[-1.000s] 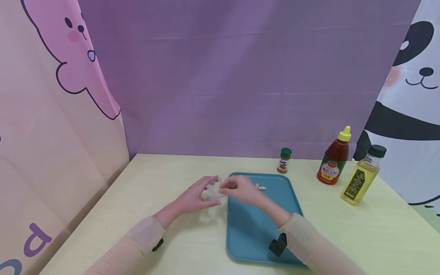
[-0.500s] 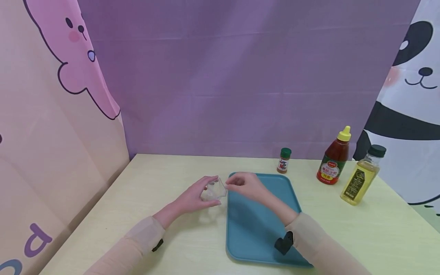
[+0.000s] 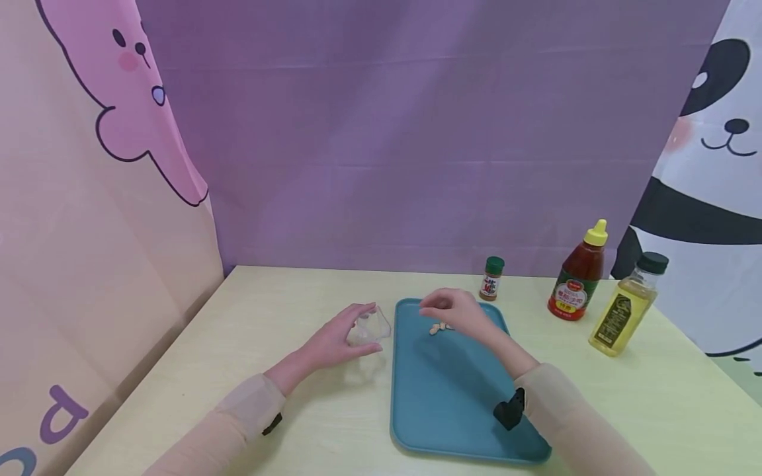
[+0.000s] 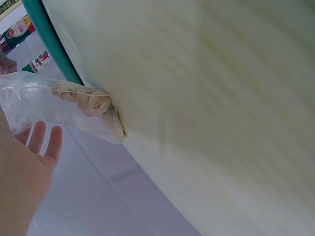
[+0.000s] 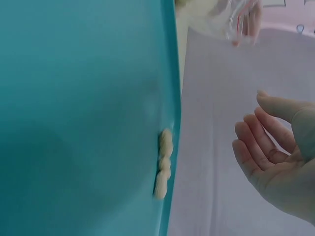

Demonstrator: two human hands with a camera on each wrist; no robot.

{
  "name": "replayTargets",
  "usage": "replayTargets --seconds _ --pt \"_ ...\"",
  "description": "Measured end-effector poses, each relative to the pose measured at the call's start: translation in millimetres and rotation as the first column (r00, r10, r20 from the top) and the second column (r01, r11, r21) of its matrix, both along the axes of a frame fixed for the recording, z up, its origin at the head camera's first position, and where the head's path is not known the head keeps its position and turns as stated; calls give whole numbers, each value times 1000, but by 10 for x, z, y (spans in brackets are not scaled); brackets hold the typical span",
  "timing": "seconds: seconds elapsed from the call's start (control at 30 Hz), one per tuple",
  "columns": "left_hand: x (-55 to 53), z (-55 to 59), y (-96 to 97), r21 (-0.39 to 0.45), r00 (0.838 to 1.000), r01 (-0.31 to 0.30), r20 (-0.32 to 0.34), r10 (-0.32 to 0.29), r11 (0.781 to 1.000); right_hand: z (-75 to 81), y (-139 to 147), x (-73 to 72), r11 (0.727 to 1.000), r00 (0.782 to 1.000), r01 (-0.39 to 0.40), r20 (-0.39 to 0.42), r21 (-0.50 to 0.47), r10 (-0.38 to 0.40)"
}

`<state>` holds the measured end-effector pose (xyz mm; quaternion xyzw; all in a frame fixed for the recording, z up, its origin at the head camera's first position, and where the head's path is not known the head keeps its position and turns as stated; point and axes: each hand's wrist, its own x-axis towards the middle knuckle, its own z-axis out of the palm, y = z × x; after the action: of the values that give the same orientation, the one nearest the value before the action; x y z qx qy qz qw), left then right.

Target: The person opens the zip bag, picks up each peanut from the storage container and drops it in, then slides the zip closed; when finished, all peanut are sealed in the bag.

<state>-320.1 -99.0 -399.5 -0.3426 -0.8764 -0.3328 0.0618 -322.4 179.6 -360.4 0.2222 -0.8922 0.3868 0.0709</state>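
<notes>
In the head view, my left hand [image 3: 336,340] grips a clear plastic bag [image 3: 376,325] just left of the blue tray [image 3: 440,403]. The left wrist view shows peanuts in their shells [image 4: 91,102] at the bottom of that bag. Over the far part of the tray is my right hand [image 3: 461,314], with bent fingers. Nothing is visible between its fingers and thumb in the right wrist view, where they stand apart. Below it, a few unshelled peanuts [image 5: 165,162] lie on the tray near its far edge, partly covered by the hand in the head view.
A small green-capped spice jar [image 3: 491,279] stands behind the tray. To the right are a red ketchup bottle [image 3: 576,281] with a yellow cap and a bottle of yellow oil [image 3: 625,307]. A purple cloth [image 3: 357,145] hangs behind the table.
My right hand has drawn away from the bag's mouth and moved right, over the tray. Peanuts hidden behind it half a second ago now show. The left hand and bag stay nearly in place.
</notes>
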Motion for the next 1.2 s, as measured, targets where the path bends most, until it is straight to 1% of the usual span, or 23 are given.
replayTargets --seconds 0.27,0.53,0.73,1.0,1.1,1.2 --pt "-6 -26 -9 -8 1000 -12 -9 12 1000 -106 201 -106 999 999 35 -8 34 -35" --pt "20 -48 -22 -4 999 -21 33 21 1000 -259 297 -197 989 991 124 35 76 -127" --pt "19 -39 -9 -1 999 -14 32 14 1000 -334 373 -244 978 982 173 51 120 -180" --pt "3 -27 11 -9 1000 -9 22 9 1000 -352 445 -257 964 978 180 68 194 -196" --pt "-1 -21 19 -8 1000 -7 27 7 1000 -345 461 -244 962 978 166 85 219 -188" --pt "-1 -18 27 -11 1000 -6 24 6 1000 -342 463 -229 962 975 156 119 225 -186"
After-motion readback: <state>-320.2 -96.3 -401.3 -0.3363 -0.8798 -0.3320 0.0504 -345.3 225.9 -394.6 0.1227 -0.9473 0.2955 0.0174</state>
